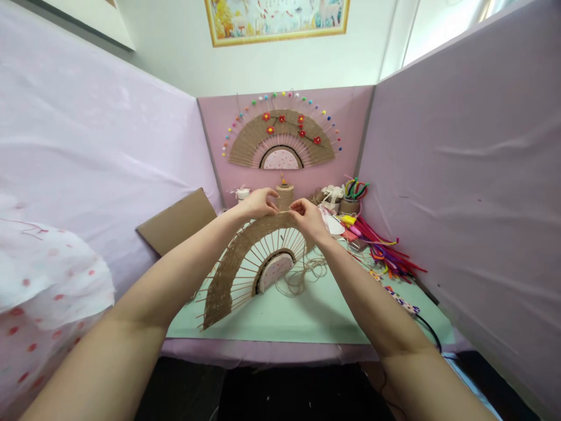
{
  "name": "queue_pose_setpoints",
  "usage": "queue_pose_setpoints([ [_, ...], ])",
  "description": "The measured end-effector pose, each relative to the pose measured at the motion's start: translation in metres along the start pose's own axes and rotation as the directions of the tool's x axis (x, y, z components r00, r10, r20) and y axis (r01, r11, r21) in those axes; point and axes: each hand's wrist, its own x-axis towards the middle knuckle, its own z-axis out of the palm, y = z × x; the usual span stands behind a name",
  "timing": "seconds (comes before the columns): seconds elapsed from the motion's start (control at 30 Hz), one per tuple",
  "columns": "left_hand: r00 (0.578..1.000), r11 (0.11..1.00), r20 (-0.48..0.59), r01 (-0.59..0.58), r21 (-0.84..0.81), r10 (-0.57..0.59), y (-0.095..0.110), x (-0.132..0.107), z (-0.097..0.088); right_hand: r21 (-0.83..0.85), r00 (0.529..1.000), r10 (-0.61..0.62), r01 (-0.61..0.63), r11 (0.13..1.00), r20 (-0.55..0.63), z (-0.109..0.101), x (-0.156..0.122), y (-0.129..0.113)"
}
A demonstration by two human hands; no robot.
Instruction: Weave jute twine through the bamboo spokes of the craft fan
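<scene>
A woven twine fan (221, 287) stands tilted on the table, with thin sticks radiating from a half-round base (276, 272) covered in dotted fabric. At its upper edge, my left hand (258, 203) is closed, thumb and forefinger gripping the rim among the stick ends. Just to the right, my right hand (308, 219) pinches a strand of twine against the same edge. Loose twine (302, 278) hangs below that hand and lies in loops on the table. The fingertips are small in view, and the strand between them is hard to make out.
A finished fan (283, 131) with red flowers and coloured beads hangs on the back panel. Behind my hands stands a twine spool (285, 197). Cardboard (179, 222) leans at left; pipe cleaners (390, 251) and a jar (349, 206) sit at right. Side panels enclose the green tabletop (280, 324).
</scene>
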Motion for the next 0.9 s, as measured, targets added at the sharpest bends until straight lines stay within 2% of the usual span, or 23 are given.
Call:
queue_pose_setpoints([
  [0.13, 0.998, 0.998, -0.021, -0.051, 0.043, 0.052, -0.006, 0.005, -0.007, 0.043, 1.000, 0.008, -0.008, 0.999, -0.001, 0.006, 0.003, 0.006],
  [0.3, 0.991, 0.991, 0.018, -0.130, 0.043, 0.129, -0.011, 0.002, -0.011, 0.083, 1.000, 0.015, -0.016, 0.996, 0.021, 0.006, -0.002, 0.013],
  [0.53, 0.983, 0.993, 0.139, -0.114, -0.037, 0.118, -0.005, 0.000, -0.006, 0.025, 1.000, -0.004, 0.004, 1.000, -0.025, -0.008, -0.008, 0.009],
  [0.9, 0.982, 0.996, 0.172, -0.088, 0.009, 0.085, -0.003, 0.013, -0.007, 0.026, 0.994, 0.069, -0.067, 0.997, -0.079, -0.008, -0.007, 0.014],
])
